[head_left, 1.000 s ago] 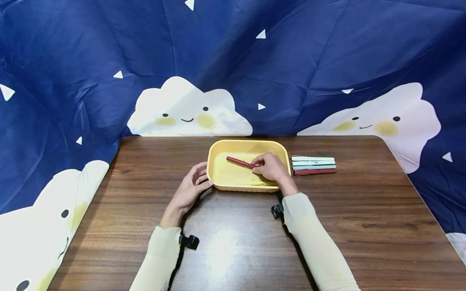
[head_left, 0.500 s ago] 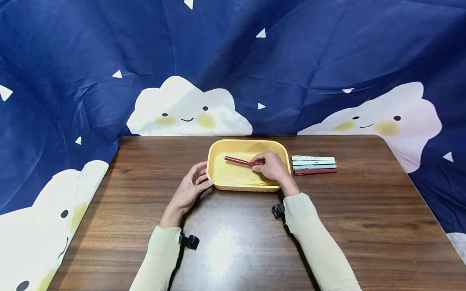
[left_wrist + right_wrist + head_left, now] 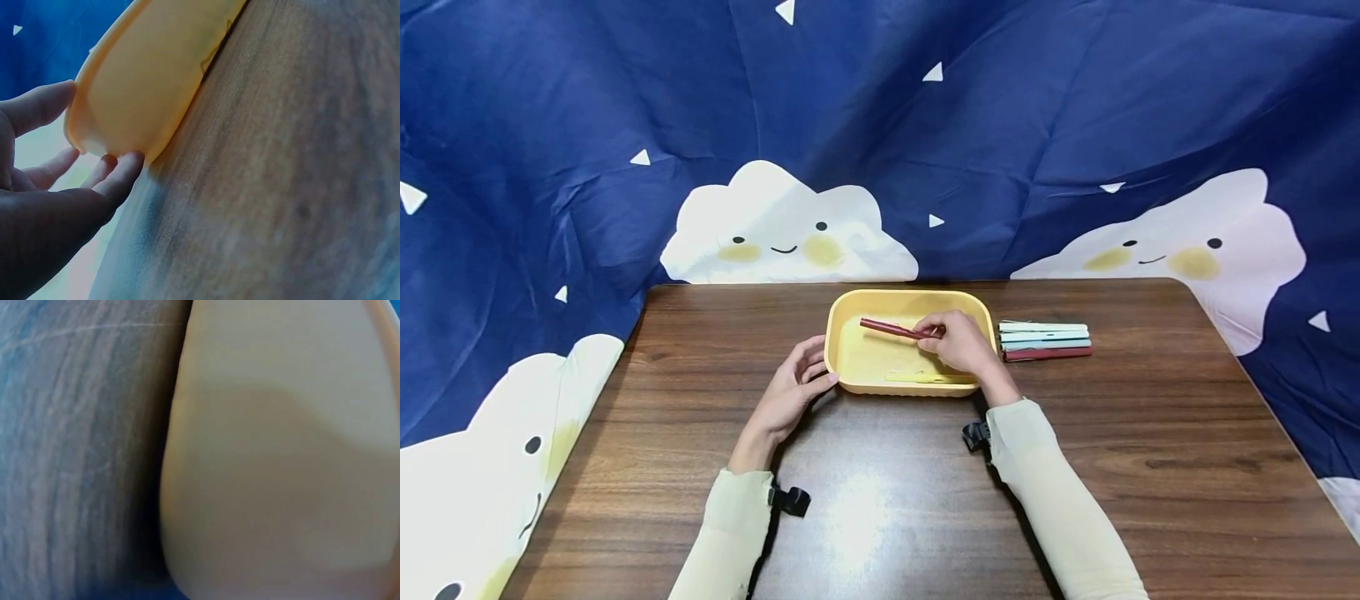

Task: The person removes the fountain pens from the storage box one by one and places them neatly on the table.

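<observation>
A blue curtain (image 3: 850,100) patterned with clouds hangs behind the brown desk (image 3: 1150,450), which carries a yellow tray (image 3: 865,354). The left hand (image 3: 790,387), its grip wide, touches the tray's left end; the right hand (image 3: 957,342) reaches over the right half. A row of pens (image 3: 1045,344) lies just right of the tray. The right grip pinches a red pen (image 3: 887,327); a yellow pen (image 3: 917,377) lies inside along the near wall.
</observation>
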The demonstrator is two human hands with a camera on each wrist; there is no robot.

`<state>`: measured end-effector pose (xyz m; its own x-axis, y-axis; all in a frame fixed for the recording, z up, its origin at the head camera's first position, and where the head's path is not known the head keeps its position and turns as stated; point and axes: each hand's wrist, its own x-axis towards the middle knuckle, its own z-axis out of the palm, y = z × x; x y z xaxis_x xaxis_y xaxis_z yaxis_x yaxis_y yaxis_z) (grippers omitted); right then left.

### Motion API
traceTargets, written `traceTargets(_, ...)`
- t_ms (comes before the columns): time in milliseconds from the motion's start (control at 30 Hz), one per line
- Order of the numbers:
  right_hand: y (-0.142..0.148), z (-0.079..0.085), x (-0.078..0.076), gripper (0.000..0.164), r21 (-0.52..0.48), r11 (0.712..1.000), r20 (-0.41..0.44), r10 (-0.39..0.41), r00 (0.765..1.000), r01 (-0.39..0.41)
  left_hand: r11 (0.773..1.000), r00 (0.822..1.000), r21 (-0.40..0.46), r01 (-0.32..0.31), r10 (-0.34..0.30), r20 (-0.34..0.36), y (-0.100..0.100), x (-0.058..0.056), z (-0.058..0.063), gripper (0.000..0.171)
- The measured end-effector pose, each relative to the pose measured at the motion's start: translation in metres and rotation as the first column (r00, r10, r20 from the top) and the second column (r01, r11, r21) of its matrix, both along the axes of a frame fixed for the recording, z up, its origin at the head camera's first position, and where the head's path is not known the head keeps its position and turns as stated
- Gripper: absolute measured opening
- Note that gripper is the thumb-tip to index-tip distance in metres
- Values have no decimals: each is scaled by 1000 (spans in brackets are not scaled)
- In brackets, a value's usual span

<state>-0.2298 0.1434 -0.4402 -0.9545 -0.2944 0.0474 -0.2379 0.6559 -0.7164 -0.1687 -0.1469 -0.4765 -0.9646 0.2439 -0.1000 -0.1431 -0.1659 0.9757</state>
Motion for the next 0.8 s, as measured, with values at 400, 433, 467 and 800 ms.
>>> traceTargets(400, 8, 4, 5, 16, -32, 999, -117, 36, 992, -40, 1000, 1000, 2, 0, 0, 9, 0, 0, -2, 71)
traceTargets(433, 8, 4, 5, 16, -32, 998, -129, 40, 991, -44, 1000, 1000, 1, 1, -1, 9, 0, 0, -2, 71)
traceTargets(467, 9, 4, 5, 16, -32, 998, -139, 42, 989, -46, 1000, 1000, 2, 2, -2, 7, 0, 0, -2, 71)
traceTargets(800, 17, 11, 9, 19, -4, 999, -163, 44, 986, -45, 1000, 1000, 4, 1, -1, 1, 1, -2, -1, 71)
